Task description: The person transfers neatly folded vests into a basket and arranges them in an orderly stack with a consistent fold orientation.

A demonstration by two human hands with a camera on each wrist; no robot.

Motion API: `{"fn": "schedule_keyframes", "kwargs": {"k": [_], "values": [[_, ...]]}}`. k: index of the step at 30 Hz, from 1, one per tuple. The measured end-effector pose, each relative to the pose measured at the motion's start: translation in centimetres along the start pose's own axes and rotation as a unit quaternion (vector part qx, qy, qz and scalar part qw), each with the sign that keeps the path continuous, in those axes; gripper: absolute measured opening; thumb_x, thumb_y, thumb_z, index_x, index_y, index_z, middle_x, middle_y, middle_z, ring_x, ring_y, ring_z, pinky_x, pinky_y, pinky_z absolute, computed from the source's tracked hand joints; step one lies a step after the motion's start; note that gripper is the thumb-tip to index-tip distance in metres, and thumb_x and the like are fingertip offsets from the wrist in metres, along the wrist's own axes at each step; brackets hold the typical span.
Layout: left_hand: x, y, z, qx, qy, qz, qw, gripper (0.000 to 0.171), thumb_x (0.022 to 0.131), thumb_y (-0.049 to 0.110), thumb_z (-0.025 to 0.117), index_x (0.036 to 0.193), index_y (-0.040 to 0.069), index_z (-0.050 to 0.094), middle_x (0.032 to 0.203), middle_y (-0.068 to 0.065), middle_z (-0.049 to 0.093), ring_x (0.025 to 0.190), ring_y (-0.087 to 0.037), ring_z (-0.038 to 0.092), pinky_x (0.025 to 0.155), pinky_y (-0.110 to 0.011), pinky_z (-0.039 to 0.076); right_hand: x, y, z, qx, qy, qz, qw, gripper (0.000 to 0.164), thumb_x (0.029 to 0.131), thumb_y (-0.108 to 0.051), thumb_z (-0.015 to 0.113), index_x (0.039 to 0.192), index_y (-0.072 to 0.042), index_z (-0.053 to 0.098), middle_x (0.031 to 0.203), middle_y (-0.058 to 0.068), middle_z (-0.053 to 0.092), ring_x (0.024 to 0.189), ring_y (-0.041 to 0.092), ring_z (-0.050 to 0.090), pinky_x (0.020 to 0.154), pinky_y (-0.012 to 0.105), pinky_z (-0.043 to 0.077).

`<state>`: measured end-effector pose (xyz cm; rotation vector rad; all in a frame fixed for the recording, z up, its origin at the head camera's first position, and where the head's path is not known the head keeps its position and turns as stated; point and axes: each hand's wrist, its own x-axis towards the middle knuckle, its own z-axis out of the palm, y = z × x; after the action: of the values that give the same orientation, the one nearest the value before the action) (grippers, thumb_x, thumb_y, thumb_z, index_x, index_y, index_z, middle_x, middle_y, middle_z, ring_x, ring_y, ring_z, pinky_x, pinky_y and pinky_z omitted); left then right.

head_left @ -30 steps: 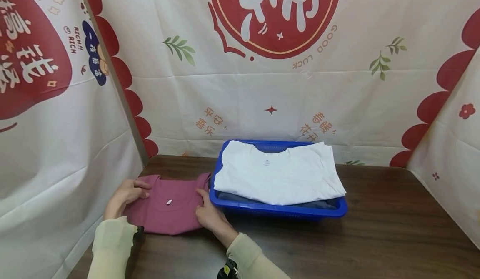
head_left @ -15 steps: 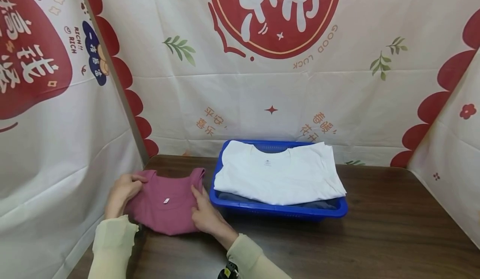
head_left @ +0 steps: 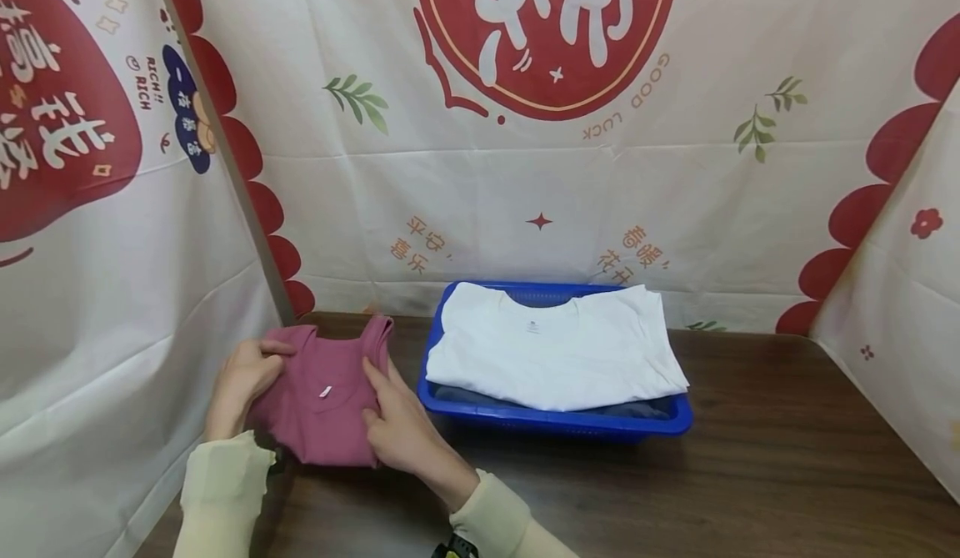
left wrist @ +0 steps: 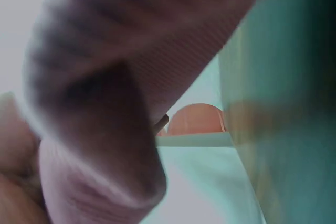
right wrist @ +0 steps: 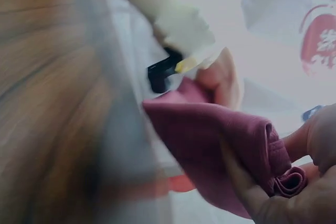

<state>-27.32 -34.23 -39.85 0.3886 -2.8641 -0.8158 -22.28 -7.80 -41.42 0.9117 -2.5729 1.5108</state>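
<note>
A folded pink-purple T-shirt (head_left: 330, 399) with a small white neck label is held up off the table at the left. My left hand (head_left: 242, 383) grips its left side, thumb and fingertips on the fabric. On its right side my right hand (head_left: 405, 424) pinches the cloth, index finger and thumb in front. In the right wrist view the T-shirt (right wrist: 205, 135) hangs tilted, its rolled edge by the right hand (right wrist: 299, 192), and the left hand (right wrist: 226, 80) is behind it. Close, blurred folds of the T-shirt (left wrist: 105, 103) fill much of the left wrist view.
Right of the hands stands a blue plastic basket (head_left: 555, 420). A folded white T-shirt (head_left: 555, 358) lies on top in it, over dark clothing (head_left: 630, 409). The brown wooden table (head_left: 765, 458) is bordered by printed white curtains (head_left: 480, 183) at the back and sides.
The pink-purple T-shirt has been lifted from the table and tilted up. My right hand has moved left, towards the left hand, so the T-shirt spans less width.
</note>
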Motion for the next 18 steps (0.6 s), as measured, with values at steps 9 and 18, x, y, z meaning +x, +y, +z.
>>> {"fn": "schedule_keyframes", "kwargs": {"k": [9,18], "values": [[-0.5,1.8,-0.7,0.002,0.030,0.036,0.9989,0.044,0.079,0.011,0.046,0.114,0.015,0.072,0.135,-0.024,0.054,0.112,-0.038,0.054,0.071,-0.034,0.037,0.3,-1.6,-3.3,0.044,0.033,-0.022,0.998,0.065,0.087,-0.001,0.052,0.149,-0.007,0.033,0.162,0.000,0.014,0.142,0.016,0.030,0.109,0.038,0.037],[-1.3,3.8,-0.8,-0.025,0.068,0.103,0.9921,0.031,0.087,0.016,0.058,0.115,0.014,0.072,0.126,-0.025,0.061,0.113,-0.041,0.055,0.079,-0.044,0.044,0.2,-0.9,-7.5,0.034,0.037,0.006,0.999,0.066,0.086,-0.010,0.054,0.148,-0.019,0.037,0.158,-0.006,0.025,0.134,0.012,0.037,0.105,0.037,0.038]]}}
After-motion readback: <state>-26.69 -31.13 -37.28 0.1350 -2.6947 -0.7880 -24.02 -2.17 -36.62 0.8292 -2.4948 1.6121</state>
